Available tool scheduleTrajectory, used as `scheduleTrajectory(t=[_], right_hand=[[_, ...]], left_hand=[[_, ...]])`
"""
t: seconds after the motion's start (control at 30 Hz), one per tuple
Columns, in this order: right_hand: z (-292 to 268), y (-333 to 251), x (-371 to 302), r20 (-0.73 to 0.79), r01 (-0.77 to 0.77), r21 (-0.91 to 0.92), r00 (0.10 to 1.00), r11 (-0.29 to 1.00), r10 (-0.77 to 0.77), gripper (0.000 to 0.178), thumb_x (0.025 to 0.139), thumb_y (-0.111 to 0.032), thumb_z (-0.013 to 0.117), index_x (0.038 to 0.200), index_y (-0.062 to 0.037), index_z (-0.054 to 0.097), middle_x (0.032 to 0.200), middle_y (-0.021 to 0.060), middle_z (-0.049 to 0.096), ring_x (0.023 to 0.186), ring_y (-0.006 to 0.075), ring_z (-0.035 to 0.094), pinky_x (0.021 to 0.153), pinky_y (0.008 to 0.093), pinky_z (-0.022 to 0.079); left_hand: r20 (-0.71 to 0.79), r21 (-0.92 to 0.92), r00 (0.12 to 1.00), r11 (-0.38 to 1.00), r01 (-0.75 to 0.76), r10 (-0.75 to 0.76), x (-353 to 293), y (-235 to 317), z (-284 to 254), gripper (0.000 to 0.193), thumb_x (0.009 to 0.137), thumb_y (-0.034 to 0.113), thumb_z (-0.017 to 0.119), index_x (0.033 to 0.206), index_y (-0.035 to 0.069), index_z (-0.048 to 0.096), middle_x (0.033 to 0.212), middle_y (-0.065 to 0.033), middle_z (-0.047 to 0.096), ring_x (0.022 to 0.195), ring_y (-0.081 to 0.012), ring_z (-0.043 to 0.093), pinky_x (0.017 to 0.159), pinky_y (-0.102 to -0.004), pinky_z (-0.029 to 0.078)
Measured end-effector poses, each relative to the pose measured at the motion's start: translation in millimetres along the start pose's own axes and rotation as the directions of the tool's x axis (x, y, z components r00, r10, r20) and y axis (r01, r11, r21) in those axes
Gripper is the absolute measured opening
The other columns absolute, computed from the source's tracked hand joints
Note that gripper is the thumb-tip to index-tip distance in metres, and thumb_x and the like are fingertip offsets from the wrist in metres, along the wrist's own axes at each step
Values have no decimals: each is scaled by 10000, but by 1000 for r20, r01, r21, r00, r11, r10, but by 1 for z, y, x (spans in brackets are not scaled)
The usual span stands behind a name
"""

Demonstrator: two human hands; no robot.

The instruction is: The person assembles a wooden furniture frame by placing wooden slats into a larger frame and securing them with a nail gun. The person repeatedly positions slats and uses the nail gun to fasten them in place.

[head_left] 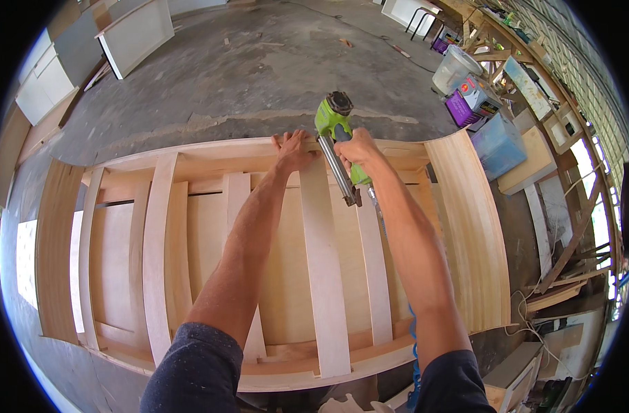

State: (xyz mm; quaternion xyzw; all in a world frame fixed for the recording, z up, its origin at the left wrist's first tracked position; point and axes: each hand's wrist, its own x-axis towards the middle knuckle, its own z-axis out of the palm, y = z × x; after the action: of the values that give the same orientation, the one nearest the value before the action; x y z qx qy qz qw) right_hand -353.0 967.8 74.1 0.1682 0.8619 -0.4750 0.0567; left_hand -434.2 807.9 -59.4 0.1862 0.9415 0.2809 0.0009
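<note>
Lying before me is a long wooden frame (221, 146) with pale cross slats and broad end panels. My left hand (294, 150) rests over its far rail, fingers bent over the edge and the thumb side against the far end of a wide slat (322, 275). In my right hand (359, 150) is a green nail gun (328, 117), gripped by its handle. The gun stands tilted just above the far rail, beside that slat's end; whether its nose touches the wood is hidden. Its silver magazine points back toward me.
A blue coiled air hose (415, 358) hangs beside my right forearm. On the right are a blue plastic bin (498, 146), a purple-and-white box (472, 102), a white bucket (457, 69) and stacked boards. White panels (137, 38) stand at the far left on the concrete floor (259, 76).
</note>
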Motion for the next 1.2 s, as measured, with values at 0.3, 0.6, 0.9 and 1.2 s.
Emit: scheduleTrajectory(t=[0.3, 0.6, 0.9, 1.2], right_hand=[[3, 2, 1, -18, -5, -69, 1000, 998, 4, 162, 691, -61, 679, 638, 87, 638, 584, 167, 637, 487, 236, 641, 459, 372, 513], [2, 13, 4, -1, 20, 17, 1000, 1000, -20, 173, 689, -55, 672, 621, 97, 623, 571, 162, 622, 463, 231, 622, 420, 371, 491], [2, 11, 7, -6, 48, -2, 999, 999, -48, 186, 698, -68, 683, 640, 99, 627, 577, 159, 624, 468, 233, 627, 416, 367, 485], [-3, 6, 9, 91, 55, 11, 994, 998, -55, 173, 706, -58, 690, 698, 106, 634, 577, 156, 624, 455, 215, 618, 421, 368, 479]], left_hand=[[8, 40, 1000, 999, 9, -10, -2, -1, -2, 649, 799, 507, 720, 1349, 219, 533, 1357, -7, 538, 1331, -230, 387, 1118, -553, 106], [23, 58, 1000, 998, 9, -11, 0, -2, -4, 680, 787, 532, 718, 1354, 216, 518, 1375, -13, 525, 1341, -222, 372, 1129, -555, 91], [-11, 25, 999, 999, -33, 34, -3, -3, -6, 676, 790, 533, 721, 1352, 216, 521, 1360, -14, 531, 1332, -218, 377, 1118, -547, 104], [89, -3, 989, 993, -122, 122, 0, -20, -6, 677, 832, 517, 695, 1405, 220, 488, 1417, -6, 497, 1363, -228, 363, 1107, -555, 111]])
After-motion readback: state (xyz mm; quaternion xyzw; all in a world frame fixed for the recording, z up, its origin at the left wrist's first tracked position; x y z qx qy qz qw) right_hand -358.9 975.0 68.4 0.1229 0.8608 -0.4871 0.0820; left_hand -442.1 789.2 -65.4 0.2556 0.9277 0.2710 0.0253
